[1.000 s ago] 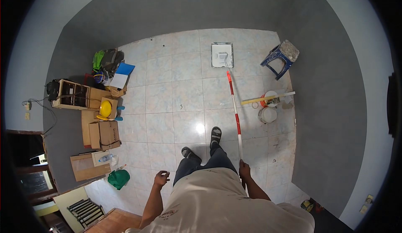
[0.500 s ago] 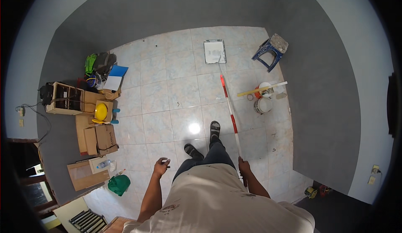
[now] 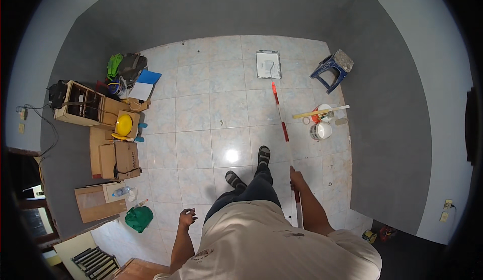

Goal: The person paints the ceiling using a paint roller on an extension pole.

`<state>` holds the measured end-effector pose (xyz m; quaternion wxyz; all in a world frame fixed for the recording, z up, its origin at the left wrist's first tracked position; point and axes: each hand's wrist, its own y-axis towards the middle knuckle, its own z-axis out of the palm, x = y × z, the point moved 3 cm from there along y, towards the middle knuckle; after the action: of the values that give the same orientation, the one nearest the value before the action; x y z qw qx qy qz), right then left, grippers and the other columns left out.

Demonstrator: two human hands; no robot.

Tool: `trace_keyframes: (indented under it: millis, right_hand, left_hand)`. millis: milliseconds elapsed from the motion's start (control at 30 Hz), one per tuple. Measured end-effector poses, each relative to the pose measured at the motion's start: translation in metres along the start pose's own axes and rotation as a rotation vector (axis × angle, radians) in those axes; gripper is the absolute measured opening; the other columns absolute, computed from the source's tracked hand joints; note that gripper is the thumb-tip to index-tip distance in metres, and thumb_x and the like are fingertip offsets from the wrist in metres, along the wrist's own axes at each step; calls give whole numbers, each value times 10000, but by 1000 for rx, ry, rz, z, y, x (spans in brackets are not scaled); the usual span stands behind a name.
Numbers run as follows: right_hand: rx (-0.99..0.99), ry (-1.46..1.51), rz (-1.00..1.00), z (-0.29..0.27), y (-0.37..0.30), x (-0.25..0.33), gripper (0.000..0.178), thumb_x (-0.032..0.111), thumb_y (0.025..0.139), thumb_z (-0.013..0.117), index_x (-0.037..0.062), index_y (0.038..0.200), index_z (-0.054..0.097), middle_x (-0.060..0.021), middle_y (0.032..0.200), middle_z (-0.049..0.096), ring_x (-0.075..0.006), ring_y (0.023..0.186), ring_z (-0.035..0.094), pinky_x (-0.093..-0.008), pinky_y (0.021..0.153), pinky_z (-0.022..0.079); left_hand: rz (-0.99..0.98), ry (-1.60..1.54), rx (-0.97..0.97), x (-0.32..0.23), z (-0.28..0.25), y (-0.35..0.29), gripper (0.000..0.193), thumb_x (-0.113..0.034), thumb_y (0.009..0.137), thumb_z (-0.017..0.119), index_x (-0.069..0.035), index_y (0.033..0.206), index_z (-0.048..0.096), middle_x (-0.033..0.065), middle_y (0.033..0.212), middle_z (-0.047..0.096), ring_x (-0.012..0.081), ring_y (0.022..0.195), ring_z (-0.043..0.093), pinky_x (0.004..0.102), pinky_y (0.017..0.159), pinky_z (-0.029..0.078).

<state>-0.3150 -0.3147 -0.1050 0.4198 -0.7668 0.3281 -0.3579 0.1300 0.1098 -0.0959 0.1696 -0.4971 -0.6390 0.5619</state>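
Note:
My right hand (image 3: 298,178) is closed round a long red-and-white pole (image 3: 279,110), which slants away across the floor in front of my feet. At its far end a paint roller (image 3: 269,66) lies in a paint tray (image 3: 259,72) coated with white paint. The pole's near end passes down beside my shirt, partly hidden by it. My left hand (image 3: 187,217) hangs out at my left side, holding nothing, with its fingers loosely bent and apart.
A paint-stained blue stool (image 3: 329,73) stands far right. Nearer are a white bucket (image 3: 320,130) and a yellow stick (image 3: 312,113) lying across another container. Cardboard boxes (image 3: 126,159), a yellow hard hat (image 3: 124,124), bags and a green bag (image 3: 139,219) line the left side. Grey walls surround the floor.
My right hand and the pole have moved forward, and the roller sits slightly farther into the tray. My left hand has drawn back toward me. The whole view has shifted a little.

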Motion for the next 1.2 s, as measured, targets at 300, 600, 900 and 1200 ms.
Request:
trace_keyframes:
  millis: [300,600,900,1200]
  right_hand:
    - [-4,-43,40,-21,-64,-67,664,671,949,471,48,723,485,-83,547,454,-227,395,442,-400,369,392]
    - [17,-30,142,-42,-141,-73,640,677,944,487,97,687,410,-45,527,381,-194,386,376,-384,367,339]
    - [42,15,57,-53,-77,0,626,674,943,498,103,700,411,-29,507,361,-183,372,342,-367,366,303]
    - [3,11,48,-77,-113,-13,593,662,952,504,123,716,427,-10,510,362,-164,367,332,-349,364,290]
  left_hand:
    - [15,24,81,-9,-8,24,461,-363,918,734,-60,1229,579,121,972,700,233,734,717,302,529,479]
    - [-2,-1,100,-24,9,42,479,-393,929,704,-79,1260,558,160,1117,697,253,846,718,347,667,527]
    - [14,-26,131,-47,53,37,463,-388,938,695,-81,1258,559,165,1126,695,247,851,716,345,665,525]
    - [82,-115,99,-53,64,37,425,-375,928,715,-82,1205,582,148,1050,703,235,793,716,303,571,500]
